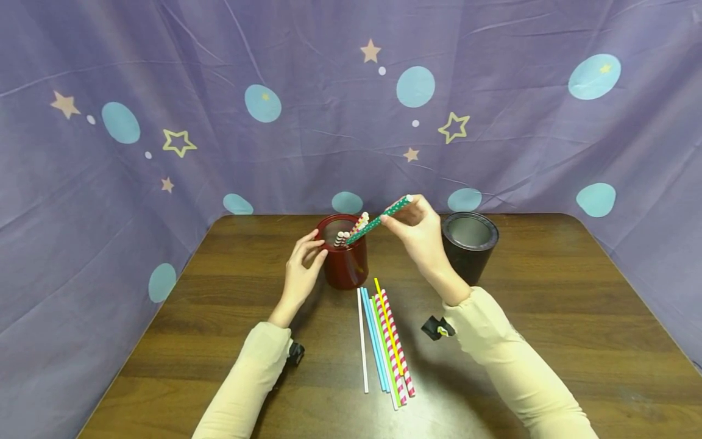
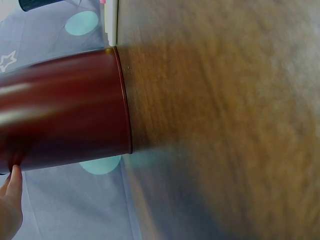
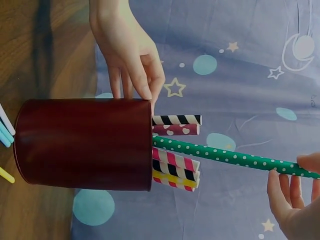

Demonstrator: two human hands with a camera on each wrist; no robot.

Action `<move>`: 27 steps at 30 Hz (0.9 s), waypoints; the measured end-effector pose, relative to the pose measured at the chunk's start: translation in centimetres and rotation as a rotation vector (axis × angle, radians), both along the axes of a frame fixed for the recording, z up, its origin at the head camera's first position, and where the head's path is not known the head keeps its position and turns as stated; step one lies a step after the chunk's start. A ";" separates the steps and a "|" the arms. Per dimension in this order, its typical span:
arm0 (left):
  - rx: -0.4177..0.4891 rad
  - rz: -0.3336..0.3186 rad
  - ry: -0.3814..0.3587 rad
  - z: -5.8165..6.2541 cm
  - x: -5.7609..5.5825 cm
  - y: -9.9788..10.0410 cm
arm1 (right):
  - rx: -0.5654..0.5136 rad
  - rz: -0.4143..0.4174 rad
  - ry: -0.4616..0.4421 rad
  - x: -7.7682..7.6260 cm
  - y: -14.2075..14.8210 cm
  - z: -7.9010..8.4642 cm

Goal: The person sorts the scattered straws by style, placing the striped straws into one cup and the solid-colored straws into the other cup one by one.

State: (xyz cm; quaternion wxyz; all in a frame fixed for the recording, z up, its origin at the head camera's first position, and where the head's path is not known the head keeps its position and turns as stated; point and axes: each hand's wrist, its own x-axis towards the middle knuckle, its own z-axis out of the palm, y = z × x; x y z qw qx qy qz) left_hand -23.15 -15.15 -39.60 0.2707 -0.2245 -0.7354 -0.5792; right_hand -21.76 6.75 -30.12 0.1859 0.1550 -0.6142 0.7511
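A dark red cylindrical cup [image 1: 347, 268] stands upright with several patterned paper straws [image 3: 175, 162] poking out of its mouth. My left hand [image 1: 301, 268] is at its left side, fingertips and thumb resting against the cup near the rim, fingers relaxed. With thumb and fingers, my right hand [image 1: 419, 235] pinches a green straw with white dots [image 1: 378, 221] close to its upper end. That straw slants down to the left, its lower end inside the cup's mouth. In the right wrist view the green straw [image 3: 225, 155] sits among the striped ones.
On the table [image 1: 263, 396], in front of the cup, lies a bunch of thin and striped straws [image 1: 392, 347] in pink, yellow, green, blue and white. A black cylindrical cup [image 1: 466, 259] stands at the right, behind my right forearm. A purple curtain [image 1: 329, 152] hangs behind the table.
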 end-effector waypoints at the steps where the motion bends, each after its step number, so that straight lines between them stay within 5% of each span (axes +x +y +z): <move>1: 0.000 0.001 -0.001 0.0 0.0 0.0 | 0.003 0.000 0.000 -0.1 -0.1 -0.1; 27: 0.000 0.001 -0.010 -0.1 -0.1 0.0 | 0.094 0.034 -0.048 -1.4 -2.3 -2.2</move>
